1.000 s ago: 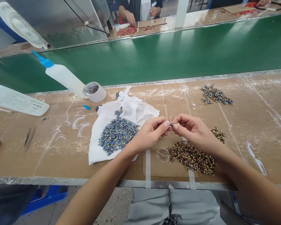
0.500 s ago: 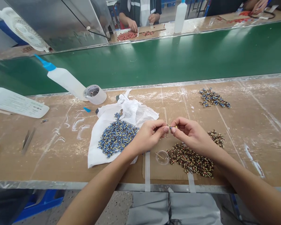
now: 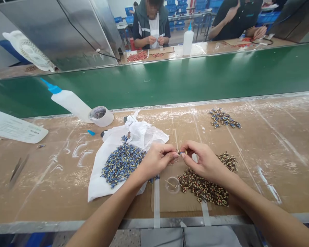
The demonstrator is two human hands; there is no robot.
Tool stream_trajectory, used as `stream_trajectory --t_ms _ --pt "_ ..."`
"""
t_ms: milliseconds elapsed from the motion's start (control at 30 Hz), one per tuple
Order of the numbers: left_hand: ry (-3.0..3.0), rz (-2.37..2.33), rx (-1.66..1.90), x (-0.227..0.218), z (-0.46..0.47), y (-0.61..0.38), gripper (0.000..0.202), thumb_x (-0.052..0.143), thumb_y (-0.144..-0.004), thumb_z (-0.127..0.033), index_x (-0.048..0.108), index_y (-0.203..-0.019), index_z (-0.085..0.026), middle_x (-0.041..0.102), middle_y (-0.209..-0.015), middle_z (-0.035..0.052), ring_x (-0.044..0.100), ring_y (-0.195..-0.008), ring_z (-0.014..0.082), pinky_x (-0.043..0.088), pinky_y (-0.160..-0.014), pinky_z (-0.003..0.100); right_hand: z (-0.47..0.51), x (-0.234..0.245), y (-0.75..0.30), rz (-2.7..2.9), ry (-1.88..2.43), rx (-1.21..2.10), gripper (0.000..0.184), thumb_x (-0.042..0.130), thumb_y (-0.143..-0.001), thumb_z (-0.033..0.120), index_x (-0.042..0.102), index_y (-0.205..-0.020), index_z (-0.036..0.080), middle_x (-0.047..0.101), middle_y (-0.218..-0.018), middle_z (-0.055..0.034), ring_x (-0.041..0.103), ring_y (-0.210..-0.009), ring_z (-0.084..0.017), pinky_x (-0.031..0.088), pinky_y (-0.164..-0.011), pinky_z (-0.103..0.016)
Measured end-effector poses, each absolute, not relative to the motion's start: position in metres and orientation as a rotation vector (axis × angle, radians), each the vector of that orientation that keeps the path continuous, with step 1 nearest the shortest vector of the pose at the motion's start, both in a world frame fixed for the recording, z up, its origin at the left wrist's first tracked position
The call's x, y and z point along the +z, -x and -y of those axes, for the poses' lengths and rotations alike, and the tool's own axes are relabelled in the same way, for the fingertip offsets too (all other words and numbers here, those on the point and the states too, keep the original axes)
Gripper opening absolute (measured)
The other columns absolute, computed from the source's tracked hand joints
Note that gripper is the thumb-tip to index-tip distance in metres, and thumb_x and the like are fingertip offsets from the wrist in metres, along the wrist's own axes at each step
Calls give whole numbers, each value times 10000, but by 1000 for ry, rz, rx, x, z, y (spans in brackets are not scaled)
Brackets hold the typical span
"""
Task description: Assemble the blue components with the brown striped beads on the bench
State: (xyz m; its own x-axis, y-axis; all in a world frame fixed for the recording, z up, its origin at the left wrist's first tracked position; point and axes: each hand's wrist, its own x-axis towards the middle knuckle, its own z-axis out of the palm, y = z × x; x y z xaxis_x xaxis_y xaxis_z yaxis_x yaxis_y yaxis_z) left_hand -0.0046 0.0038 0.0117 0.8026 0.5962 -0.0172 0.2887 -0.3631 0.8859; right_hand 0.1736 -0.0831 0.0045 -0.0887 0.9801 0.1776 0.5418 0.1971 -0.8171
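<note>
Nearest to me on the feed, two bare forearms (image 3: 270,211) slant inward over the table edge (image 3: 67,226). Just beyond, a brown-and-cream pile (image 3: 203,188) sits partly beneath the right wrist, a clear dish (image 3: 174,190) at its left side with a thin stick in it.

Now the part I'm watching: the left hand (image 3: 157,159) and right hand (image 3: 202,161) face each other, wrists angled in, a small blue piece (image 3: 181,153) right between their fingertips. Both hands pinch, thumb against forefinger, each touching the piece, so neither is nearer. Its long axis looks to run side to side, hand to hand; whether it's one part or two meeting, I can't tell. Both hands look raised just above the table.

Left of them, a blue-and-yellow heap (image 3: 121,164) lies on white cloth (image 3: 95,192), the left hand beside it. Farther off to the right, a blue-and-cream cluster (image 3: 224,118) sits well apart from both hands. Then the green strip (image 3: 154,82), and a person (image 3: 164,27) across it, hands together over red pieces (image 3: 137,56).
</note>
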Motion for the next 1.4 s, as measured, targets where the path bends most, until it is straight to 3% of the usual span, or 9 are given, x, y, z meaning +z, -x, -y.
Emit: stream_trajectory --t_ms 233,333,533,700,1033,1400 --pt "-2038 -729 375 14 -12 6 295 453 -936 -331 609 -752 -161 569 -667 -12 490 -643 126 365 -618 245 71 0 -181 1661 1510 705 76 503 -886 212 573 -886 185 594 -737 -7 544 -657 -139 412 -618 -269" --pt "-2043 -805 420 13 -19 9 360 424 -946 -379 587 -707 -165 580 -647 -7 503 -635 136 368 -613 248 59 -9 -197 1467 1649 635 121 529 -880 270 592 -911 171 626 -756 -33 574 -665 -154 437 -613 -281" --pt "-2088 -872 447 7 -24 13 387 411 -945 -408 583 -694 -168 607 -644 1 522 -632 149 375 -609 253 45 -18 -256 1273 1506 628 394 556 -870 347 502 -1221 176 670 -1089 -129 640 -964 -210 512 -823 -356" --pt "-2129 -882 456 7 -22 14 365 417 -943 -390 587 -708 -168 609 -652 2 528 -636 152 387 -629 258 53 -35 -316 1199 1840 295 266 501 -844 296 632 -1016 141 690 -974 -136 635 -817 -239 490 -798 -424" --pt "-2171 -884 454 8 -21 12 380 398 -947 -401 572 -692 -179 606 -648 7 526 -626 164 383 -614 265 45 -50 -310 1379 1966 229 307 563 -814 298 671 -1074 176 589 -1021 -102 592 -780 -209 476 -779 -373" --pt "-2223 -888 405 4 -21 10 369 388 -957 -357 567 -694 -172 595 -646 -4 511 -626 149 343 -609 261 46 -44 -311 1329 2036 261 171 553 -806 261 691 -842 168 680 -861 -87 613 -766 -224 456 -750 -362"
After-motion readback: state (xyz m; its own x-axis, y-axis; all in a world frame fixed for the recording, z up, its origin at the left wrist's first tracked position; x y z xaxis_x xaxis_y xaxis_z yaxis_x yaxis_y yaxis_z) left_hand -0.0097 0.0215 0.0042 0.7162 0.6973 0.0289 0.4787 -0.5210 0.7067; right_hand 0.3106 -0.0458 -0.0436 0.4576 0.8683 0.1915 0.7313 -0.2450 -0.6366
